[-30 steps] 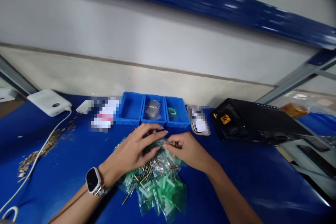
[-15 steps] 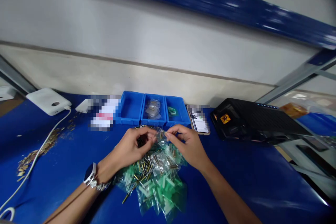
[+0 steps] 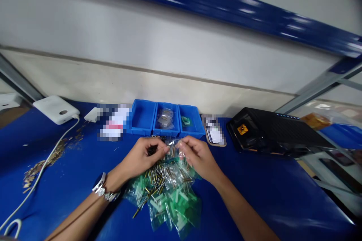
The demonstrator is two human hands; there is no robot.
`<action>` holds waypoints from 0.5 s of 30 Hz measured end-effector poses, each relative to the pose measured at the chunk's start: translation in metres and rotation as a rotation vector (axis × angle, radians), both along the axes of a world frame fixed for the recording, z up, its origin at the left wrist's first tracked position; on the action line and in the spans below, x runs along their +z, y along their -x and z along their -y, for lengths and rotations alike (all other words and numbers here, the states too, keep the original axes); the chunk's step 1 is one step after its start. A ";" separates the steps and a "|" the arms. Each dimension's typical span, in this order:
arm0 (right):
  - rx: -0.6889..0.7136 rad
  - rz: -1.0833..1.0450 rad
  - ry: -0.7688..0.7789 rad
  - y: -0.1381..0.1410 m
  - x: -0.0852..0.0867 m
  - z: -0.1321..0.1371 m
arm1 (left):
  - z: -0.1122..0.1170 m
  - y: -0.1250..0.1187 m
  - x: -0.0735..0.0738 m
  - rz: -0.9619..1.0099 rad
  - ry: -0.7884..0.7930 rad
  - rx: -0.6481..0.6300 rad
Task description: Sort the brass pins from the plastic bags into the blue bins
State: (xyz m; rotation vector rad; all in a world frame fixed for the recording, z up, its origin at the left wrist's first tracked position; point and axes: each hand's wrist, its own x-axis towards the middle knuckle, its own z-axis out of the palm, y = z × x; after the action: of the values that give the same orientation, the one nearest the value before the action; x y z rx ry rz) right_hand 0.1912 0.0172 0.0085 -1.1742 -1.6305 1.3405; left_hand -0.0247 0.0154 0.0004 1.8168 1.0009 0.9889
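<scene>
Between my two hands is a small clear plastic bag [image 3: 173,148] with thin brass-coloured pieces inside. My left hand [image 3: 145,156] pinches its left edge between thumb and forefinger. On the other edge, my right hand [image 3: 199,158] is closed in a pinch as well. Below my hands lies a pile of clear bags, some holding brass-coloured pieces [image 3: 185,176]. Nearer to me are bags of pale green and white plastic pieces [image 3: 178,207]. Loose thin metal screws or pins [image 3: 154,180] lie on the left of the pile; their exact kind is unclear.
Three joined blue bins [image 3: 141,116] stand behind the pile; two hold small bags. A phone [image 3: 215,131] and a black device [image 3: 271,130] lie to the right. On the left are a white power bank [image 3: 56,109], its cable and scattered brown debris [image 3: 42,167].
My right thumb and fingers have shifted slightly on the bag, and more of the bag now shows between my hands. The view has moved slightly.
</scene>
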 end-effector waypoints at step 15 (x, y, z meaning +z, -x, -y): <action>0.092 0.043 0.233 -0.022 0.016 -0.011 | -0.002 0.008 0.005 0.039 -0.085 0.255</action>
State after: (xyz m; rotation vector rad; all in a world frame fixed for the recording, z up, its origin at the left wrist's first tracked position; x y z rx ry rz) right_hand 0.2128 0.0280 0.0247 -1.2823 -1.6079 1.6085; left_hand -0.0326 0.0174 0.0057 1.7604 1.2038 1.2323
